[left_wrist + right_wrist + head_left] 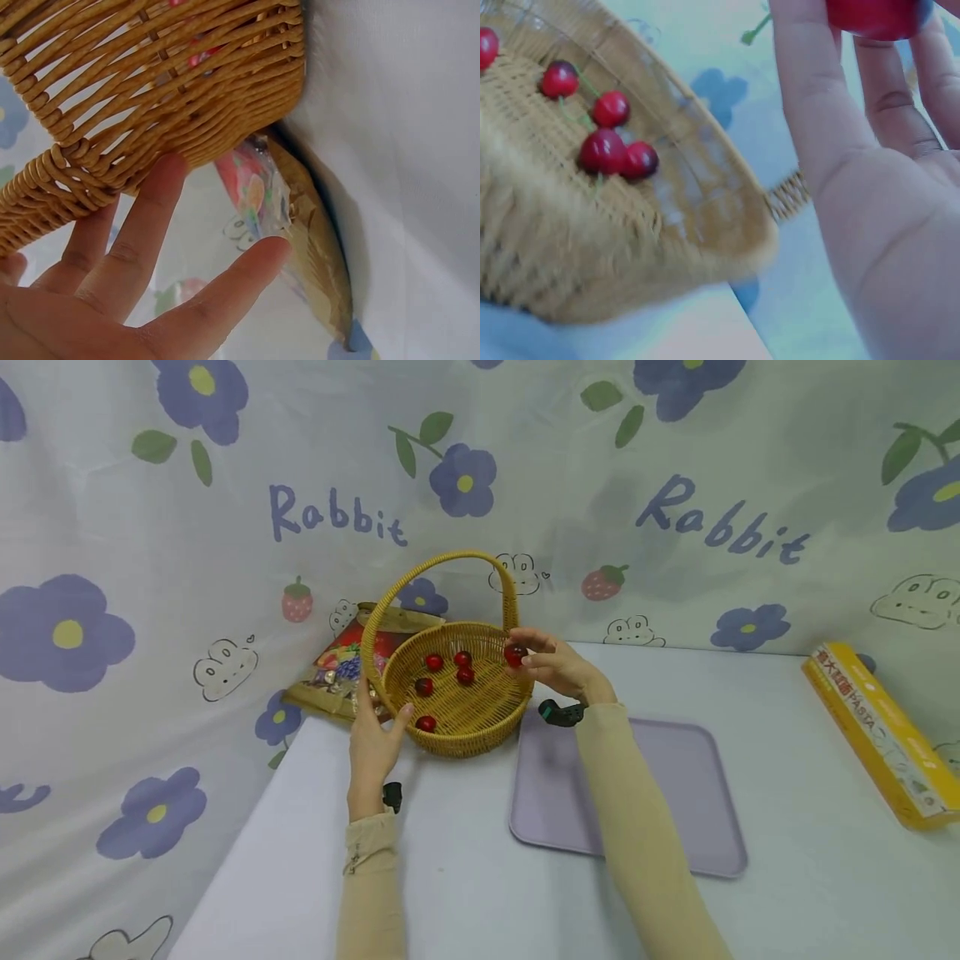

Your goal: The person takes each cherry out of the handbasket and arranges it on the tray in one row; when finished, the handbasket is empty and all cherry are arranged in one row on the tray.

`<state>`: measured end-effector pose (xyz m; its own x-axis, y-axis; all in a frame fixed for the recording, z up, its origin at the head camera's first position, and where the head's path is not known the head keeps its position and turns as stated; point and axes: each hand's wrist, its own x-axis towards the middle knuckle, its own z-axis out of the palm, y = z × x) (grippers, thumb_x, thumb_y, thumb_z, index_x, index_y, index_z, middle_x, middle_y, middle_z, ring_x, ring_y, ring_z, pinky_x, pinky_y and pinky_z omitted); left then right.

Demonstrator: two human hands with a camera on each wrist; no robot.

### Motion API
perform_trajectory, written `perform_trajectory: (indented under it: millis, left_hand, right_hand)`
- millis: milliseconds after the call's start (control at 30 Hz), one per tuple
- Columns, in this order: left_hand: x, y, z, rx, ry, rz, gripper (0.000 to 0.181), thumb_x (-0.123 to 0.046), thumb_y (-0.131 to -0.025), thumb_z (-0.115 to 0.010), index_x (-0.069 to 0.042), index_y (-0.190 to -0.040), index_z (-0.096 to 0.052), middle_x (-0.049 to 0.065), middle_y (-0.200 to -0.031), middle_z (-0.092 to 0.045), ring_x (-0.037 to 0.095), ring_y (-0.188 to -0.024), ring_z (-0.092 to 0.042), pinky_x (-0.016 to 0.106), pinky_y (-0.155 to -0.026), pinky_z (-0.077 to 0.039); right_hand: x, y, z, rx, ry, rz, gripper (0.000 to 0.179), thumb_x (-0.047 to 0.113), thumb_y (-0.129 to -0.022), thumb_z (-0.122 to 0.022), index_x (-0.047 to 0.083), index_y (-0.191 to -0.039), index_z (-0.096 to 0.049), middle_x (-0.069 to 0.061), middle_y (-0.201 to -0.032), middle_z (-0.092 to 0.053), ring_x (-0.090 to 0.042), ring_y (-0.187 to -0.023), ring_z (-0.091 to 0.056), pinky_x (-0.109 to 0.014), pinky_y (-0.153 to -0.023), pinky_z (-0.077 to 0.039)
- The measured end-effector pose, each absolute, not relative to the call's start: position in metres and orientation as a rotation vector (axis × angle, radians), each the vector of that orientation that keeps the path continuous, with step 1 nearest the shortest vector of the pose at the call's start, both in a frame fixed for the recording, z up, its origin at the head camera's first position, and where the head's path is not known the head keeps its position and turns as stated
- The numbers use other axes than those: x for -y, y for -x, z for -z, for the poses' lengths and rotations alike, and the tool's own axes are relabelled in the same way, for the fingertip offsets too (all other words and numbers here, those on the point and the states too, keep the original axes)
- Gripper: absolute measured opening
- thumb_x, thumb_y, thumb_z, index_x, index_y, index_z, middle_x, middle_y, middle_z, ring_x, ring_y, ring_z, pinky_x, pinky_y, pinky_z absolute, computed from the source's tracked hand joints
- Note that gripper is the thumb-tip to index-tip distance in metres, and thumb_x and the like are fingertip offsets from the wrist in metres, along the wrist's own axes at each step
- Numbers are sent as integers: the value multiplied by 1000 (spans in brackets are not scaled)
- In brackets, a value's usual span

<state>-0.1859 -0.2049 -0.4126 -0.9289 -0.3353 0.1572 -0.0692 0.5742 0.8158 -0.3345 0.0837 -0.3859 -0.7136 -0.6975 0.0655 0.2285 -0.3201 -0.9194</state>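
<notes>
Right hand (pixel 564 670): fingers pinching one red cherry (pixel 515 655), held up at the basket's right rim — can't tell if it's over the inside or just past the rim. Right wrist view crops this cherry at the top. Left hand (pixel 375 743): fingers straight and spread, against the outside of the basket by the left foot of its handle (pixel 462 555); partly hidden by the handle in head view. One finger stands off the wicker in left wrist view.

Wicker basket (pixel 480 745): toward the worktop's back-left corner, holds five loose cherries (pixel 465 676); green stems show on some in right wrist view. Left wrist view gives only bits of red through the slats.

Fruit-print bag (pixel 339 670): behind and left of the basket, partly covered by basket and handle, covering the worktop's back-left corner. Lilac tray (pixel 693 802): right of and nearer than the basket, a strip hidden under the right sleeve (pixel 645 810). Yellow pasta box (pixel 877 735): far right of the worktop (pixel 465 843), clipped by the frame — worktop's right and near edges out of view.
</notes>
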Motion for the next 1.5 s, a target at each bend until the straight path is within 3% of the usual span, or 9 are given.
perform_trajectory:
  millis: [300, 433, 533, 667, 800, 1133, 1500]
  left_hand:
    - [211, 183, 408, 2513, -343, 1318, 89, -43, -95, -58, -40, -154, 9, 24, -145, -44, 43, -122, -54, 60, -95, -47]
    - [208, 184, 409, 2508, -324, 1321, 88, -44, -95, -57, -40, -154, 9, 24, -145, -43, 43, -122, -55, 60, -94, -48]
    - [205, 185, 411, 2530, -320, 1325, 89, -47, -95, -57, -40, -154, 9, 24, -145, -43, 43, -122, -55, 59, -93, -49]
    - [206, 184, 413, 2546, -344, 1319, 89, -46, -95, -57, -38, -154, 10, 23, -145, -43, 42, -122, -55, 58, -93, -49]
    - [207, 184, 410, 2542, -350, 1330, 89, -44, -95, -57, -37, -154, 10, 23, -145, -42, 42, -122, -55, 58, -95, -48]
    - [205, 187, 407, 2535, -323, 1332, 88, -43, -95, -58, -37, -155, 7, 23, -146, -42, 42, -122, -55, 58, -94, -49]
    - [205, 186, 408, 2517, -345, 1383, 87, -44, -95, -58, -41, -154, 6, 21, -148, -41, 41, -124, -53, 57, -96, -48]
  right_hand:
    - [-124, 328, 398, -1293, 542, 2230, 46, -18, -93, -37, 15, -111, -64, 0, -119, -56, -15, -110, -57, -30, -96, -53]
    - [-140, 317, 412, -1465, 460, 2203, 40, -18, -92, -41, 12, -109, -61, -8, -127, -52, -13, -109, -58, -28, -94, -53]
    - [-139, 306, 427, -1758, 364, 2055, 33, -17, -90, -50, 2, -116, -57, -17, -130, -51, -10, -104, -60, -22, -89, -54]
    - [-119, 298, 444, -2170, 335, 1700, 40, -12, -85, -60, -5, -123, -56, -22, -119, -57, -12, -96, -57, -19, -78, -50]
    - [-97, 294, 452, -2387, 345, 1499, 36, -9, -82, -63, 0, -117, -61, -16, -106, -61, -19, -92, -53, -23, -72, -45]
    - [-86, 285, 448, -2528, 288, 1434, 35, -7, -80, -66, 6, -111, -60, -13, -112, -61, -23, -100, -54, -32, -85, -45]
    - [-84, 280, 453, -2546, 350, 1452, 38, -8, -81, -67, 5, -115, -56, -15, -116, -60, -26, -103, -55, -36, -88, -47]
